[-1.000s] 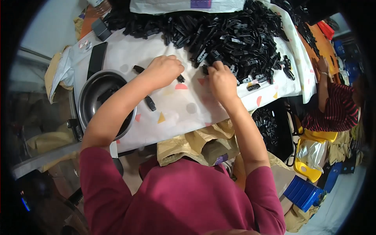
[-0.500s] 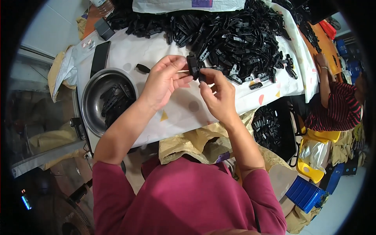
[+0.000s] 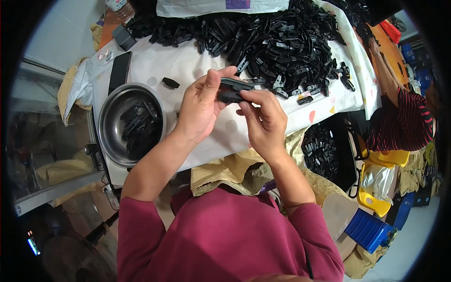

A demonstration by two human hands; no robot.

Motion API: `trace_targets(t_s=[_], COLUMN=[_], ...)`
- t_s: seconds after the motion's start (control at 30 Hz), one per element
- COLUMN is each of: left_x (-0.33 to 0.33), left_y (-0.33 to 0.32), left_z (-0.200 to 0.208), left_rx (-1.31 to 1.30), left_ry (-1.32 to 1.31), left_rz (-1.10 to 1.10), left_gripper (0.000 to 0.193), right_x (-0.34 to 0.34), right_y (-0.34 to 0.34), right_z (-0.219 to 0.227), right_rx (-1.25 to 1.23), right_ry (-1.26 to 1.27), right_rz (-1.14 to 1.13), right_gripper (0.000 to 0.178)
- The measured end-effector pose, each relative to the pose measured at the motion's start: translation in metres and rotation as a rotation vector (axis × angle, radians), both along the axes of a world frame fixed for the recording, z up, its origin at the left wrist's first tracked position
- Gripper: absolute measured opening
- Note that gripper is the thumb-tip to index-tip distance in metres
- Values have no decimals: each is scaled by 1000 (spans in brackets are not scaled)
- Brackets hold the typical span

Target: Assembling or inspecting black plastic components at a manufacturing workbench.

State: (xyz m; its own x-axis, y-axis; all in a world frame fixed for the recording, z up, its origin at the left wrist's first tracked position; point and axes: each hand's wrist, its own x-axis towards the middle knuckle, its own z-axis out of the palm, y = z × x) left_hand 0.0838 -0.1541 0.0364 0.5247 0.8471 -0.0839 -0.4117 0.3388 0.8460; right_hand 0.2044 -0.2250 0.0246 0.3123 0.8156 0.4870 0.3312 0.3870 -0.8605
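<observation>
Now that you have lifted both hands off the table (image 3: 155, 61), your left hand (image 3: 199, 108) and right hand (image 3: 263, 120) are closed together on one small black plastic clip part (image 3: 232, 91), apparently fitting it.

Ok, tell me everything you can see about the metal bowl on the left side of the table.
The metal bowl is round, shiny and steel-looking, with a wide rim and a dark reflective inside. It sits upright on the white spotted table cover at the table's left end, near the edge. A small heap of black plastic parts lies inside, towards its right. A flat black slab rests just above its rim. Neither hand touches it; the left hand is nearest.
</observation>
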Motion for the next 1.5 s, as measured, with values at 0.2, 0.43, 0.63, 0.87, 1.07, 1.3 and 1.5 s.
trace_targets(t_s=[0.2, 0.43, 0.63, 0.87, 1.07, 1.3, 1.5], left_x=[-3, -8, -1, 47, 72, 36, -4], left_y=[-8, -11, 6, 78, 84, 92, 78], left_z=[-7, 2, -14, -60, -61, -52, -31], left_rx=[311, 461, 251, 927, 1342, 920, 22], left_ry=[-67, 21, 200, 873, 1391, 1321, 724], left_rz=[-10, 31, -128, 313, 49, -43, -137], left_gripper=[55, 36, 46, 20, 15, 13, 12], right_x=[-4, 1, 7, 68, 73, 59, 66], right_y=[-4, -7, -16, 1, 27, 45, 48], right_z=[-8, 4, -27, -45, -61, -61, -47], right_rx=[113, 34, -443, -457, -156, -481, -278], right_ry=[95, -99, 59, -535, -824, -1079, -723], right_rz=[-85, -109, -21, -401, -192, -228, -427], right_gripper=[18, 25, 27, 20, 18, 16, 13])
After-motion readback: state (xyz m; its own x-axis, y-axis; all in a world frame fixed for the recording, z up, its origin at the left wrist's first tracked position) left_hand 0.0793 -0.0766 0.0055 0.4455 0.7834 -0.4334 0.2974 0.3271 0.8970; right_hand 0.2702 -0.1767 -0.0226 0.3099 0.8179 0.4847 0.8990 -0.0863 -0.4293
